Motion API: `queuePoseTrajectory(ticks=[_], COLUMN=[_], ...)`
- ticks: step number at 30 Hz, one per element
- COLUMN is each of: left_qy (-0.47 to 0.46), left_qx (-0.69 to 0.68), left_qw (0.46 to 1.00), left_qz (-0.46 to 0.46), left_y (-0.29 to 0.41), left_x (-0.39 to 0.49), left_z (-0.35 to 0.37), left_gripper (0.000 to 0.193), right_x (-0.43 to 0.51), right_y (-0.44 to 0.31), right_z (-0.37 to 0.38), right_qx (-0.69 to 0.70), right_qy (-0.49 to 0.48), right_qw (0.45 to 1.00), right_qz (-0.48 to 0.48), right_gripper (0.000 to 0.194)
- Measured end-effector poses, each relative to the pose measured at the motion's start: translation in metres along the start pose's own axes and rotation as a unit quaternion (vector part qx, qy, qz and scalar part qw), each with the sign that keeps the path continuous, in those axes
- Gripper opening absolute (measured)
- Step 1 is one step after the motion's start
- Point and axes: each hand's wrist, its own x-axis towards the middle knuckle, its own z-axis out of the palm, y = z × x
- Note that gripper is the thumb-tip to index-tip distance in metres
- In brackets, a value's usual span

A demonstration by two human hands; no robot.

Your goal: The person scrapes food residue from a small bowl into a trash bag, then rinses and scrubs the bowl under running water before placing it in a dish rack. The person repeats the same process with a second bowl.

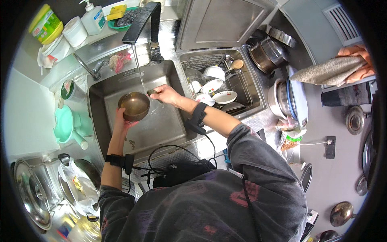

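My left hand (124, 118) holds a brownish metal bowl (134, 106) by its left side, above the basin of a stainless steel sink (163, 130). To its right, my right hand (164, 95) pinches a small dark object (152, 92) that I cannot identify. A thin stream of water (138, 68) runs from the black faucet (142, 25) and comes down near the gap between the bowl and my right hand. Small food scraps (131, 144) lie on the basin's floor.
Right of the basin, a wire rack (249, 93) holds white bowls (214, 73) under a raised metal lid (223, 21). A green plastic dipper (64, 124) and a lidded container (72, 90) stand on the left. Pots (267, 56) stand beyond the rack.
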Motion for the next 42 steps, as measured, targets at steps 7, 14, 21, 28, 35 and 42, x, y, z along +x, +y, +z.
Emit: queuePoseTrajectory(ticks=[7, 14, 21, 28, 35, 42], left_qy=[-0.012, 0.015, 0.092, 0.152, 0.170, 0.167], left_qx=[0.007, -0.005, -0.021, -0.016, -0.030, -0.020], left_qw=[1.000, 1.000, 0.996, 0.988, 0.985, 0.986], left_qz=[-0.008, 0.005, 0.002, -0.003, -0.011, -0.005], left_y=[-0.004, -0.009, -0.023, -0.035, -0.037, -0.030], left_x=[0.008, 0.007, 0.006, 0.005, 0.004, 0.007], left_z=[0.004, 0.022, 0.054, 0.080, 0.088, 0.102], left_gripper=[0.061, 0.054, 0.061, 0.063, 0.057, 0.057], right_x=[-0.042, -0.079, -0.076, -0.023, 0.005, 0.013], right_y=[-0.003, 0.022, 0.135, 0.243, 0.291, 0.320], right_z=[-0.036, -0.196, -0.387, -0.432, -0.434, -0.440], right_qx=[-0.149, -0.031, -0.007, 0.112, 0.002, -0.085], right_qy=[0.178, 0.281, 0.522, 0.573, 0.617, 0.518], right_qw=[0.972, 0.952, 0.853, 0.809, 0.774, 0.809], right_qz=[-0.021, -0.114, 0.017, 0.077, 0.144, 0.266], right_gripper=[0.014, 0.019, 0.018, 0.017, 0.026, 0.038])
